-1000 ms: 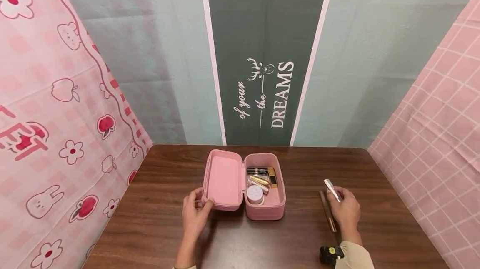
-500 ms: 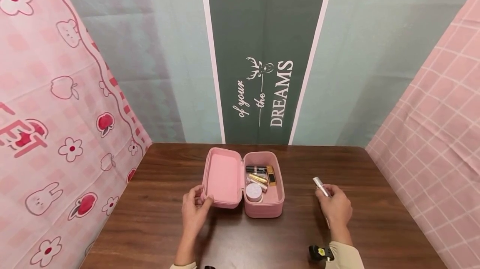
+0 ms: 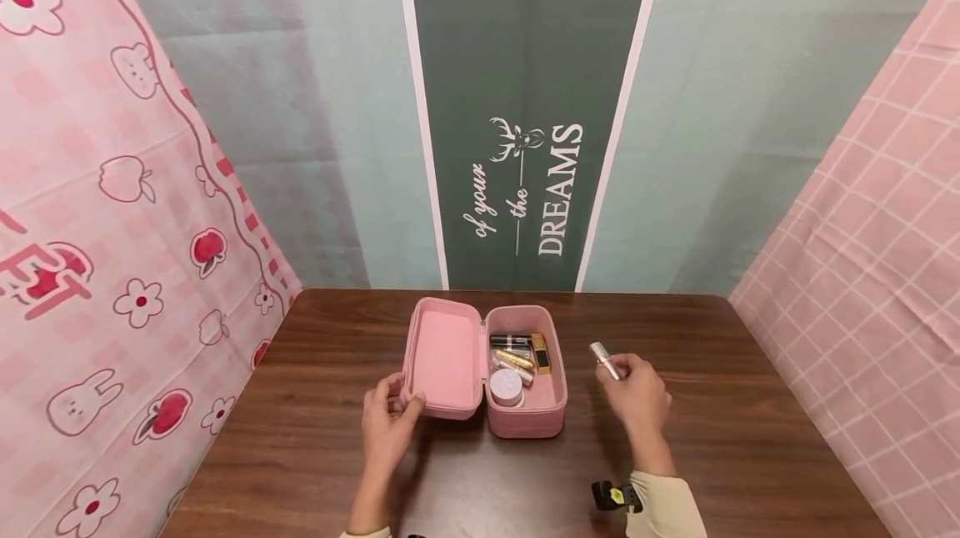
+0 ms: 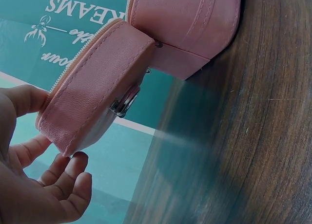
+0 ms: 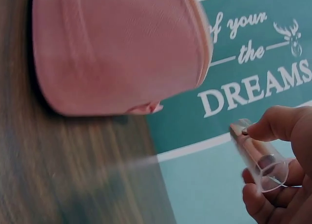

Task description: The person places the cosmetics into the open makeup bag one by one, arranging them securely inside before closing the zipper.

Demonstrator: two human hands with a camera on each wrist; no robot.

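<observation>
At the near-left corner of the raised lid of a pink zippered cosmetic case (image 3: 527, 423), my left hand (image 3: 390, 425) pinches the lid's rim (image 4: 92, 73) between thumb and fingers. The lid lies folded back to the left. To the right of the case, above the table, my right hand (image 3: 639, 396) holds a slim silver lipstick (image 3: 606, 361). In the right wrist view the lipstick (image 5: 258, 158) has a clear end, with my thumb on one side and fingers on the other. Inside the case are a round white jar (image 3: 506, 386), a gold tube (image 3: 515, 360) and a gold-and-black lipstick (image 3: 542, 354).
The dark wooden table (image 3: 720, 438) carries the case near its far middle. Behind it hangs a green curtain (image 3: 517, 37) with printed lettering. Pink patterned cloths close off both sides. A black tube (image 3: 510, 341) also lies in the case.
My right hand has moved left toward the case with the lipstick. The brown stick on the table, visible a second ago, is out of sight. My left hand stays on the lid.
</observation>
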